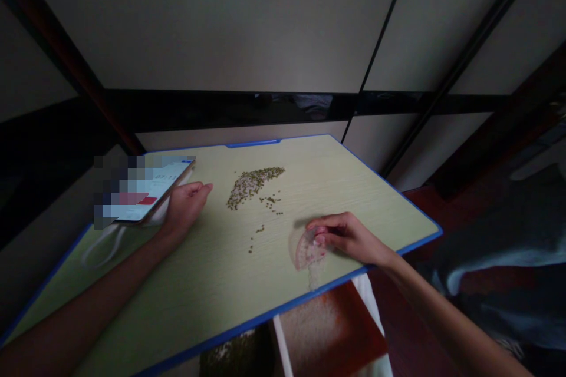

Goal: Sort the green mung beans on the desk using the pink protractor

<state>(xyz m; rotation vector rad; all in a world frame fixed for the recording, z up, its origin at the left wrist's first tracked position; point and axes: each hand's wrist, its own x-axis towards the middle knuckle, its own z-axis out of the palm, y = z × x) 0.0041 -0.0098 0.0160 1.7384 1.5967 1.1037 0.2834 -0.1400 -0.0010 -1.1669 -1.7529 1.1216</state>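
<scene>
My right hand (pixel 347 237) pinches a clear, pinkish protractor (pixel 305 252) between thumb and fingers, close above the tabletop near its front edge. My left hand (pixel 189 203) rests as a loose fist at the left, beside a tablet-like screen (pixel 150 188); I see nothing in it. Between the hands lies a heap of small green beans mixed with pale grains (pixel 250 184). Several loose beans (pixel 270 203) are scattered to the right of the heap and toward me.
The pale folding table (pixel 212 283) has a blue rim. Below its front edge stand a reddish-brown box of pale grains (pixel 327 324) and a dark container of green beans (pixel 239 356). A white strap (pixel 104 250) lies at left. Cabinet panels (pixel 247 23) rise behind.
</scene>
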